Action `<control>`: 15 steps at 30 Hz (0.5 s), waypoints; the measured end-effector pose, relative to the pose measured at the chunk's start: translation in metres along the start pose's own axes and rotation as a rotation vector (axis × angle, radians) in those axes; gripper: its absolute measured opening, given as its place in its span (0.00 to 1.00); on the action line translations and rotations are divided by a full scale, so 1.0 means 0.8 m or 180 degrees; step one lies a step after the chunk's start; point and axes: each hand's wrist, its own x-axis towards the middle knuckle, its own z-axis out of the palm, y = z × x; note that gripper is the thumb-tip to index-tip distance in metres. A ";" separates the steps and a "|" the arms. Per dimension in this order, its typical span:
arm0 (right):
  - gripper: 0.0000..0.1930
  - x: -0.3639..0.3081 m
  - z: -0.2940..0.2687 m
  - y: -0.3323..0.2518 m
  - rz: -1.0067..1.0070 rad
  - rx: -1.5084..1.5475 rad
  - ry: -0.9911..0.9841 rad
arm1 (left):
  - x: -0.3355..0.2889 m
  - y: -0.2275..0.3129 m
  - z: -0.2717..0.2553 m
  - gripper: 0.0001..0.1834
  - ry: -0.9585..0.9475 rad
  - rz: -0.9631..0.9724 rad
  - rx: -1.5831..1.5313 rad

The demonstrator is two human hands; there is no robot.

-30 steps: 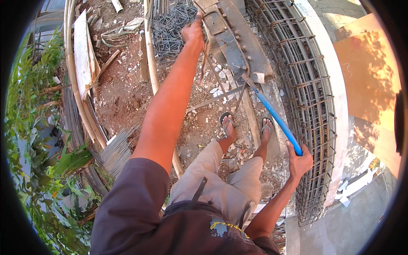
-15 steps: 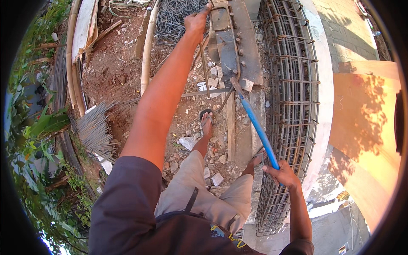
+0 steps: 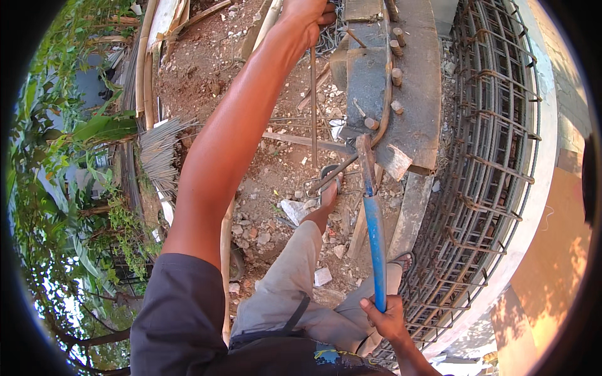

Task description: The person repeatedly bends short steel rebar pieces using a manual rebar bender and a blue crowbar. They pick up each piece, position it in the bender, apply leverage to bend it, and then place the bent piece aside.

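Head view: left hand [image 3: 307, 11] at the upper edge, fingers curled; frame cuts it off, so I can't tell what it grips. Rod [image 3: 314, 106] hangs just below its wrist. Next, steel bar [image 3: 335, 173], rounding a peg [image 3: 371, 123], tail slanting down-left. Blue-handled lever [image 3: 376, 244]: head against the bar; handle, angled out rightward a moment ago, now points nearly straight at the body. Bend probably tightening. Right hand [image 3: 390, 318] wrapped around the handle's end. Rebar cage [image 3: 486, 188] farther right.
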 end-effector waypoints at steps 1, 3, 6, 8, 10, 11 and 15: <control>0.23 0.017 -0.006 0.012 -0.0246 -0.0147 0.0065 | -0.002 0.006 -0.001 0.25 -0.0037 0.0021 -0.0030; 0.26 0.044 -0.010 0.017 -0.0591 -0.0375 0.0333 | -0.001 0.007 -0.002 0.23 -0.0040 0.0130 -0.0065; 0.26 0.061 -0.045 0.017 -0.0817 -0.0593 0.0305 | 0.003 0.008 0.005 0.23 -0.0111 0.0041 -0.0105; 0.25 0.052 -0.069 -0.001 -0.0433 -0.0570 0.0060 | 0.001 0.012 0.006 0.24 0.0018 0.0003 0.0113; 0.25 0.013 -0.081 -0.028 0.0090 -0.0431 -0.0200 | 0.009 0.005 -0.002 0.25 0.0010 -0.0122 0.0197; 0.25 -0.008 -0.079 -0.047 0.0338 -0.0300 -0.0352 | 0.005 0.004 -0.003 0.26 0.0018 -0.0206 0.0225; 0.23 -0.054 -0.055 -0.064 0.0664 -0.0045 -0.0654 | 0.005 -0.001 -0.014 0.17 0.0057 -0.0016 0.0051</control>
